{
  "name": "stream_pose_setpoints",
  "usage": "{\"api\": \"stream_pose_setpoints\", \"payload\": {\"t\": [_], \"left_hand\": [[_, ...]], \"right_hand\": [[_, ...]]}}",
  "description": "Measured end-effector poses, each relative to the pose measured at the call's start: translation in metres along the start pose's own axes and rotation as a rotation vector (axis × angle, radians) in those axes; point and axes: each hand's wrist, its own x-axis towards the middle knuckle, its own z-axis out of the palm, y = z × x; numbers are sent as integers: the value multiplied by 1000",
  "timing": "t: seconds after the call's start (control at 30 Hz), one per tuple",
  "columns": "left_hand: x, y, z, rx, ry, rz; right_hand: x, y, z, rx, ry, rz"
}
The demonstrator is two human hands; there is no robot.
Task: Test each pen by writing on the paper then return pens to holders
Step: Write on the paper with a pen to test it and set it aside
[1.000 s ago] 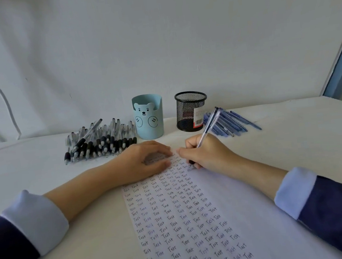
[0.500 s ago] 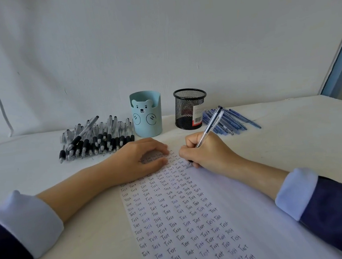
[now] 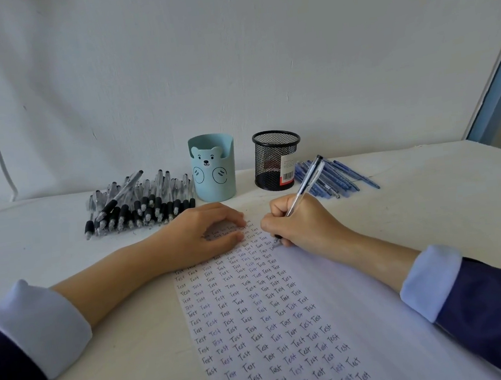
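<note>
Your right hand (image 3: 302,221) grips a clear pen (image 3: 306,182), its tip touching the paper (image 3: 366,317) at the end of a row of "Test" words near the sheet's far end. Your left hand (image 3: 201,236) rests on the paper just beside it, fingers loosely arched, holding nothing. Beyond them on the desk (image 3: 431,200) stand the blue bear holder (image 3: 214,178) and the black mesh holder (image 3: 273,159). Black-grip pens (image 3: 138,204) are heaped to the left, blue pens (image 3: 338,176) to the right.

Tilted pen (image 3: 305,188) tip-down on paper (image 3: 334,305)
</note>
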Motion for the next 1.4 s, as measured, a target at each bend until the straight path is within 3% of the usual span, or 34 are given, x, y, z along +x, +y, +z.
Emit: {"api": "stream_pose_setpoints", "payload": {"t": [0.97, 1.13, 1.3, 1.4], "left_hand": [[0, 1, 0, 10, 3, 6], [-1, 2, -2, 6, 0, 4], [-2, 4, -3, 10, -10, -4], [-3, 2, -2, 55, 12, -56]], "right_hand": [[2, 2, -5, 52, 27, 46], [1, -12, -24, 49, -24, -36], [3, -3, -47, -265, -29, -243], [6, 8, -50, -353, -123, -326]]}}
